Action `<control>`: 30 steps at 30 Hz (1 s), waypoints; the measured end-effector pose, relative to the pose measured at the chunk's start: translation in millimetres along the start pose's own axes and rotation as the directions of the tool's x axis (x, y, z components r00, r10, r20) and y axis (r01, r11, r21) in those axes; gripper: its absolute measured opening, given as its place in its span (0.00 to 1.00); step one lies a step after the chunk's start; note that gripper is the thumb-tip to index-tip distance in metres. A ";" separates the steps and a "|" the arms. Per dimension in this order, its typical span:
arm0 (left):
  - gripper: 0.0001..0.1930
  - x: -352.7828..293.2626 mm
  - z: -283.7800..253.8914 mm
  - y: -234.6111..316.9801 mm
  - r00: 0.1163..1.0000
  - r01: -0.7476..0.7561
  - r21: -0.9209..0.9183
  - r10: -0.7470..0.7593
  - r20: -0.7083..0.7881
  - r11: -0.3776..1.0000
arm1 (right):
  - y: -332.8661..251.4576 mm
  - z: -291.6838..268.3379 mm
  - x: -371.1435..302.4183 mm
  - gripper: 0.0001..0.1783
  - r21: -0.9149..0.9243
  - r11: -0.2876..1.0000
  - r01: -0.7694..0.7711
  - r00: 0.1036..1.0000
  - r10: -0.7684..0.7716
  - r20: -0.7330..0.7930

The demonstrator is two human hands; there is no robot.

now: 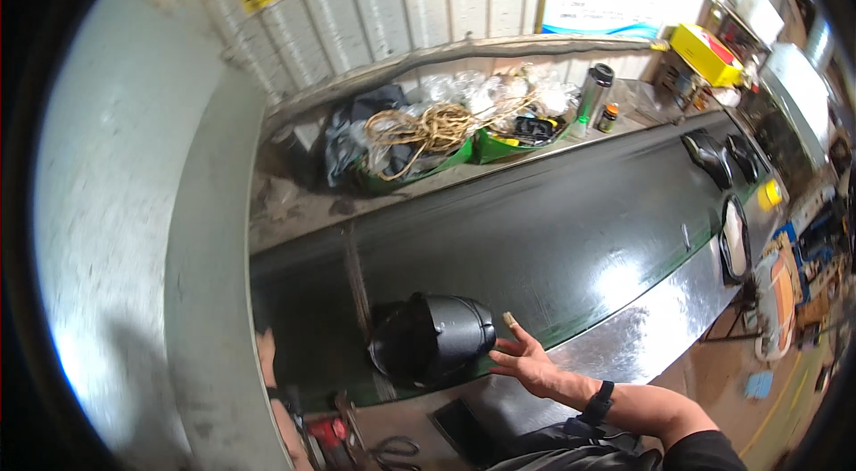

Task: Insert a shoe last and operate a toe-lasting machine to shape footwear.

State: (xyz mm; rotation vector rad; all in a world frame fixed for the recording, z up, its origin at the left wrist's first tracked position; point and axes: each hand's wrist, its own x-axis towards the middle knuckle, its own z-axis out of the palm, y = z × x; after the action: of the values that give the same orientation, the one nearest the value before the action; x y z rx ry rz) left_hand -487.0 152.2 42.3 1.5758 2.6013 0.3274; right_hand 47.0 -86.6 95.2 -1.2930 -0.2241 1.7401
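A black, glossy, rounded thing (432, 339), perhaps leather, with a seam and small studs, lies on the dark green conveyor belt (499, 239); its exact kind I cannot tell. My right hand (528, 364) is just to its right, fingers apart and holding nothing. Its fingertips come close to the thing's right edge; whether they touch is unclear. One fingertip wears a pale wrap. On the far left, my left hand (266, 348) reaches along the edge of the grey machine panel (209, 248), its fingers mostly hidden.
Black shoes (707, 159) and another pale-lined shoe (734, 239) stand at the belt's right end, near a yellow-capped container (769, 194). Behind the belt are green bins (419, 175) with coiled rope (437, 128) and a flask (596, 89). A red tool (328, 433) lies below the belt's near edge.
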 end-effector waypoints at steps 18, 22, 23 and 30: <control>0.46 -81.7 6.4 -36.2 0.949 0.316 -0.441 -0.282 0.144 0.840 | -15.9 -101.0 -67.9 0.49 0.446 0.887 -0.122 0.988 0.066 0.139; 0.26 -130.3 -9.4 -2.0 0.994 -0.096 0.134 0.088 0.065 0.986 | -10.0 -166.4 -116.9 0.54 0.519 0.854 0.022 0.978 -0.126 0.165; 0.25 -148.6 -8.6 2.7 0.970 -0.242 -0.072 0.239 -0.052 0.968 | -7.7 -180.2 -125.8 0.54 0.499 0.865 0.054 0.979 -0.145 0.146; 0.38 -169.7 -16.1 49.9 0.977 -0.099 -0.314 0.152 0.147 0.944 | 0.1 -234.4 -166.3 0.47 0.236 0.957 0.166 0.985 -0.174 0.017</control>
State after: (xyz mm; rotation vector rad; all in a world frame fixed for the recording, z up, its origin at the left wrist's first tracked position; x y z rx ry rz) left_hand -367.5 22.4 62.4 1.5854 2.2029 0.5502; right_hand 244.4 -295.4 104.1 -1.0398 -0.1418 1.5924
